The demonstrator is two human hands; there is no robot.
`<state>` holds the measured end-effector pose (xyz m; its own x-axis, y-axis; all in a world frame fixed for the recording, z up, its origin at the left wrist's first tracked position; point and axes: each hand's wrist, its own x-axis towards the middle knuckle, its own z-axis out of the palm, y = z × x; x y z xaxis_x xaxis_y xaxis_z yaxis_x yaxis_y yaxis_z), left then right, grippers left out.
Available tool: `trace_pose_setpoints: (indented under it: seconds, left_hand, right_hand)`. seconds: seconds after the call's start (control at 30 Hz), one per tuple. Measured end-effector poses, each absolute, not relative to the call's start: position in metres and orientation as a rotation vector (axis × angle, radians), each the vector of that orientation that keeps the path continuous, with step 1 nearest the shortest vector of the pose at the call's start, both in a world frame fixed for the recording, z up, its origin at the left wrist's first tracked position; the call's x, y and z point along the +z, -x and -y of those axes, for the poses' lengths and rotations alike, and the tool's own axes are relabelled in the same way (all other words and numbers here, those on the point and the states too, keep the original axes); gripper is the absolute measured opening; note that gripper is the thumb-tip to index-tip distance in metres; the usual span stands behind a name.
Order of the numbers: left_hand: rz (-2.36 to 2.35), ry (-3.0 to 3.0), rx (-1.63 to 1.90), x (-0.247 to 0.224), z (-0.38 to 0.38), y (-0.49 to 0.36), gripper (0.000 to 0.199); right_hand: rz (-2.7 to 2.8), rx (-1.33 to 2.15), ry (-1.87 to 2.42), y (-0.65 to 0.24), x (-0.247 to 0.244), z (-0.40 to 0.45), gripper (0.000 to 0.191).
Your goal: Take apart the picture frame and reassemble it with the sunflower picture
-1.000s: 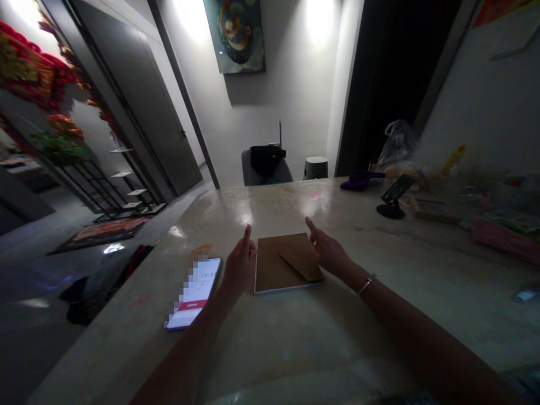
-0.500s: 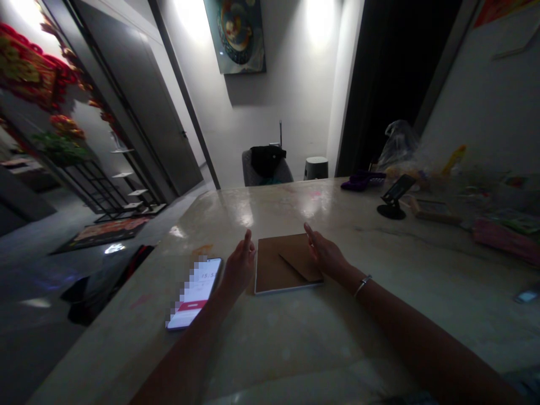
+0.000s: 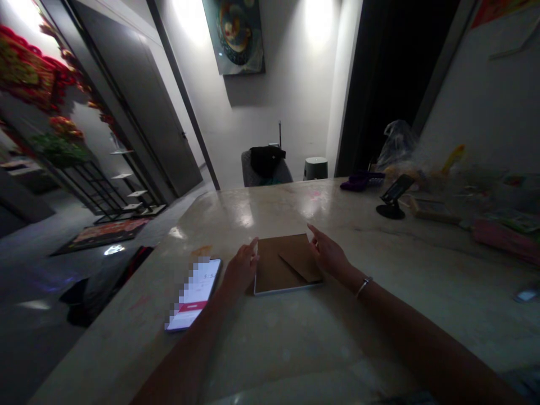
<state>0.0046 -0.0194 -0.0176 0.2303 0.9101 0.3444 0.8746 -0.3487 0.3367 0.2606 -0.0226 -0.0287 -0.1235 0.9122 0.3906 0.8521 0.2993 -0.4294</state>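
A smartphone on the counter, clock digits on its pixelated screen showing only "5:5", label on a red bar too small to read

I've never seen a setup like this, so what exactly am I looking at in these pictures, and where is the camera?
There's no machine here. One camera, worn on a person's head, looks forward and down at what they are doing. Their bare left hand and bare right hand, with a thin silver bracelet at the wrist, hold nothing. They sit on either side of a flat brown rectangular case with a pale edge. To its left lies a smartphone with a lit screen. Both rest on a pale polished stone counter. Farther right stands a black phone stand.
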Motion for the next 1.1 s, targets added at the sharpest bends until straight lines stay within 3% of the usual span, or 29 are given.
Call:
trace_pose_setpoints:
  seconds: [0.13, 0.47, 0.7, 0.87, 1.1]
  left_hand:
    - [-1.780, -2.343, 0.617, -0.015, 0.022, -0.004, 0.025]
    - [-1.729, -2.397, 0.523, -0.019, 0.022, -0.006, 0.032]
    - [-1.568, -1.991, 0.901, -0.021, 0.019, -0.003, 0.033]
    - [-1.036, -1.344, 1.309, -0.006, 0.023, -0.011, 0.050]
    - [-0.767, -1.203, 1.408, 0.000, 0.040, -0.026, 0.052]
  right_hand:
    - [1.971, 0.311, 1.689, -0.259, -0.031, 0.021, 0.051]
    - [2.010, 0.323, 1.679, -0.255, -0.036, 0.019, 0.038]
    - [2.040, 0.314, 1.662, -0.256, -0.036, 0.016, 0.029]
    - [1.945, 0.459, 1.602, -0.251, -0.037, 0.016, 0.031]
    - [1.998, 0.786, 1.218, -0.233, -0.025, 0.033, 0.033]
